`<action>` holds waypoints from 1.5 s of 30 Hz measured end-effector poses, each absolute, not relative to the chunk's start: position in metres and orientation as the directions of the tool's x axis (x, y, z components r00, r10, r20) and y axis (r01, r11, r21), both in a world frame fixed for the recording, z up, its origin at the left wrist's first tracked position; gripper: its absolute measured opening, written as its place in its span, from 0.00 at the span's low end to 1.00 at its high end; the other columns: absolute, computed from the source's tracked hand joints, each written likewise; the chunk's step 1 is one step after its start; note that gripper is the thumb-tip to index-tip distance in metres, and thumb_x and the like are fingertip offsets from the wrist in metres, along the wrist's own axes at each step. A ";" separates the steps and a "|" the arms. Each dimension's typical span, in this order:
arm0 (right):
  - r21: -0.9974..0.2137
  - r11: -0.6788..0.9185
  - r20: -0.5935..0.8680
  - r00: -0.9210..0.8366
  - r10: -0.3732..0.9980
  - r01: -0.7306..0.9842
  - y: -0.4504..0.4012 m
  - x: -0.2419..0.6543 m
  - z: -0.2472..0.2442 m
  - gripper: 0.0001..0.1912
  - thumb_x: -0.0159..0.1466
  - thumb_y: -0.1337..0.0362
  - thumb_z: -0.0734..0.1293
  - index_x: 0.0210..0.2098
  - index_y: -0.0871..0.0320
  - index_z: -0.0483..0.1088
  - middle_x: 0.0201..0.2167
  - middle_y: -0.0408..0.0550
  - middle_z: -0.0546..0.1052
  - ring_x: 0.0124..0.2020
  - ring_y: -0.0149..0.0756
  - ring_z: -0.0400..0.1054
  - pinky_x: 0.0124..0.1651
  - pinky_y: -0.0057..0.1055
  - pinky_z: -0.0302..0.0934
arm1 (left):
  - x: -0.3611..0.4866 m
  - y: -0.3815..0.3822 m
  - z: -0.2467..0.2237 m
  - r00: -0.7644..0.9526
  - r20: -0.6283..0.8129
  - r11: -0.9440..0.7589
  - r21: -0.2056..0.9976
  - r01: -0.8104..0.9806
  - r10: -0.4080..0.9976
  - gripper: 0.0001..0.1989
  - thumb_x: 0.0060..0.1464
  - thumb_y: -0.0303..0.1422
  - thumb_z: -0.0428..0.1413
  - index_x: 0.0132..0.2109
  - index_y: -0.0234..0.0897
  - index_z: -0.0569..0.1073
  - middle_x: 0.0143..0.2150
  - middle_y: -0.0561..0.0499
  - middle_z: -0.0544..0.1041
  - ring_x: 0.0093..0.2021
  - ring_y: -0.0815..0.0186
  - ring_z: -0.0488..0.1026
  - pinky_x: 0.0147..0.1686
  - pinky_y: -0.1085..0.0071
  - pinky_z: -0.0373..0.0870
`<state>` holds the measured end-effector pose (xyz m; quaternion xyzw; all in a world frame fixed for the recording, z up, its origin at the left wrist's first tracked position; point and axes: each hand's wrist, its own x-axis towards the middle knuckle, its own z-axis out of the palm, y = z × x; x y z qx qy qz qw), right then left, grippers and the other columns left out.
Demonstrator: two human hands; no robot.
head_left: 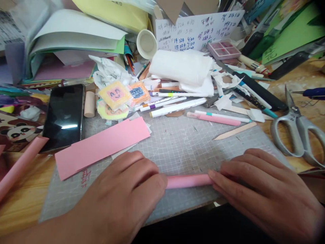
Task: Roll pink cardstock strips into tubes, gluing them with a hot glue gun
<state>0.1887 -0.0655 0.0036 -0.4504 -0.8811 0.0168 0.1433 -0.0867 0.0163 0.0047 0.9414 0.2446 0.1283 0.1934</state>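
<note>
A person's two bare hands grip a pink paper roll (189, 181) at the lower center of the frame, over the near edge of a gray cutting mat (177, 145). The roll lies directly between them, its long axis running left to right and tipping up slightly toward the right. The left hand (134, 183) closes over one end and the right hand (264, 193) pinches the other, neither nearer than its partner; whether the roll touches the mat cannot be told. Fingers hide both tips. Beyond the left hand, at center left, pink paper strips (104, 145) slant up to the right beside a smartphone (64, 115). A second pink roll (22, 166) leans diagonally at the left edge, while silver-gray scissors (291, 132) sit at the right, beyond the right hand.
</note>
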 end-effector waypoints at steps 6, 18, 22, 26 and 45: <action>-0.181 0.618 0.287 -0.560 0.777 0.765 -0.062 0.189 0.000 0.10 0.64 0.75 0.65 0.43 0.61 0.73 0.36 0.48 0.72 0.36 0.38 0.64 0.40 0.42 0.57 | -0.085 0.012 0.004 0.831 0.075 -0.763 0.449 0.465 0.550 0.12 0.57 0.21 0.48 0.41 0.41 0.72 0.34 0.53 0.70 0.34 0.63 0.61 0.33 0.65 0.58; -0.216 0.591 0.288 -0.527 0.799 0.777 -0.062 0.190 -0.003 0.10 0.65 0.72 0.64 0.44 0.59 0.74 0.36 0.46 0.74 0.34 0.37 0.67 0.39 0.42 0.58 | -0.083 0.011 0.004 0.804 0.104 -0.757 0.426 0.496 0.586 0.11 0.58 0.22 0.49 0.38 0.41 0.74 0.34 0.52 0.70 0.34 0.63 0.61 0.31 0.65 0.58; -0.221 0.580 0.263 -0.524 0.810 0.784 -0.063 0.190 0.000 0.11 0.64 0.74 0.64 0.45 0.60 0.73 0.36 0.46 0.75 0.34 0.37 0.67 0.39 0.42 0.58 | -0.085 0.013 0.003 0.812 0.132 -0.773 0.424 0.472 0.568 0.11 0.59 0.24 0.50 0.41 0.42 0.74 0.36 0.51 0.71 0.36 0.62 0.63 0.35 0.63 0.61; -0.225 0.578 0.250 -0.527 0.812 0.784 -0.063 0.191 0.001 0.13 0.63 0.74 0.66 0.46 0.60 0.73 0.37 0.46 0.75 0.35 0.37 0.67 0.40 0.42 0.58 | -0.085 0.015 0.003 0.810 0.108 -0.771 0.399 0.496 0.577 0.12 0.59 0.23 0.49 0.43 0.43 0.74 0.38 0.51 0.72 0.38 0.61 0.64 0.39 0.62 0.60; -0.265 0.593 0.287 -0.525 0.801 0.761 -0.052 0.150 -0.001 0.13 0.68 0.70 0.59 0.48 0.65 0.72 0.35 0.49 0.74 0.35 0.39 0.64 0.37 0.37 0.57 | -0.080 0.019 0.006 0.823 0.119 -0.779 0.421 0.465 0.556 0.05 0.60 0.30 0.53 0.38 0.38 0.74 0.34 0.51 0.70 0.36 0.60 0.64 0.36 0.61 0.59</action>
